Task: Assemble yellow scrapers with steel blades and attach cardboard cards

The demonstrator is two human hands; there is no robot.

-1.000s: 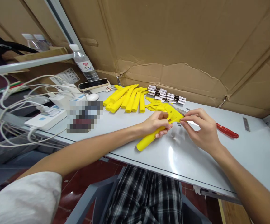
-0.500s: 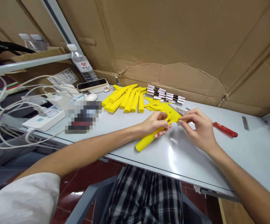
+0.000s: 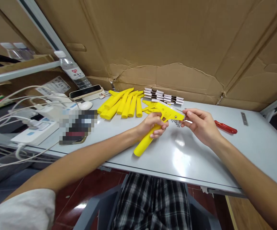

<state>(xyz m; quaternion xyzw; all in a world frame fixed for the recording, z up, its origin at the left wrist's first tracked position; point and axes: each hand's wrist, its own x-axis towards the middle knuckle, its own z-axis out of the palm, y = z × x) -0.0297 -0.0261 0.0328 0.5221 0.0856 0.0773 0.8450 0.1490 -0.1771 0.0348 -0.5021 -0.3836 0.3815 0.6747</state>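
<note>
A yellow plastic scraper (image 3: 145,143) is tilted over the desk, its round handle pointing down toward me and its flat head to the upper right. My left hand (image 3: 154,124) is wrapped round the neck, below the head. A pale metal blade strip (image 3: 173,109) runs along the head's upper edge, and a small screw (image 3: 175,117) shows in its face. My right hand (image 3: 199,126) has its thumb and fingers closed at the right end of the head; the exact contact is partly hidden. Small loose screws (image 3: 176,123) lie on the desk behind the head.
Several yellow handles (image 3: 122,103) and flat yellow parts (image 3: 150,108) lie at the back, beside stacked white-and-black packets (image 3: 163,95). A red-handled screwdriver (image 3: 226,127) and a metal strip (image 3: 244,118) lie right. Phones, a power strip (image 3: 35,132) with cables and a bottle (image 3: 72,70) stand left.
The scraper's head has turned so its flat face shows more toward me, with a screw visible in it. My right fingers have shifted on its end. The camera view has shifted slightly right.
</note>
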